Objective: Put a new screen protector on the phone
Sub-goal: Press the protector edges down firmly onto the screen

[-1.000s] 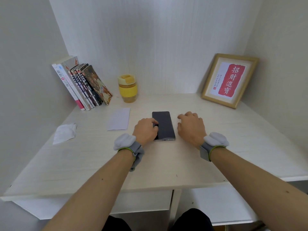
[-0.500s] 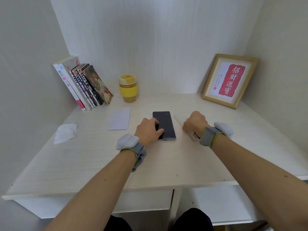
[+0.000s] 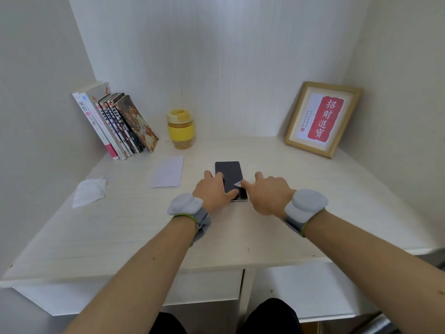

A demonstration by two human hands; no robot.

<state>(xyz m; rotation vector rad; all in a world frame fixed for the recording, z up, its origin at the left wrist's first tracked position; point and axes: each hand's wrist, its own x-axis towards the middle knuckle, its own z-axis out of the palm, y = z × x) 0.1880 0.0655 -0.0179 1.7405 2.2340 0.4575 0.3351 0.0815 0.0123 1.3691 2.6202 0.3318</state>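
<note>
A: Our left hand (image 3: pixel 213 191) lies flat over the near left side of the phone (image 3: pixel 230 174), fingers spread and pressing, gripping nothing; it simply pins the phone to the counter (image 3: pixel 134 227) at the centre of the frame.

B: And our right hand (image 3: pixel 268 192) comes in from the right, index finger (image 3: pixel 245 183) stretched out to the phone's right edge. Just at the fingertip we see a small pale sliver (image 3: pixel 237 183) on the dark glass. It could be a tab or the corner of a film. We cannot tell which, nor whether the finger and thumb are pinched on it.

A: So we judge this to be the peeling or lifting stage, with the new protector not yet laid.

B: What could go wrong? If the left hand eases off, the phone may slide on the smooth counter as the right pulls. A fingertip dragged across the screen would leave grease under the new film.

A: Dust too. The white sheet (image 3: pixel 167 171) lies left of the phone, the crumpled wipe (image 3: pixel 89 191) further left, both apart from it. If we skip the wipe, specks get trapped as bubbles.

B: The yellow cup (image 3: pixel 180 127) stands at upper centre, well away from the phone, so we see little risk there.
</note>
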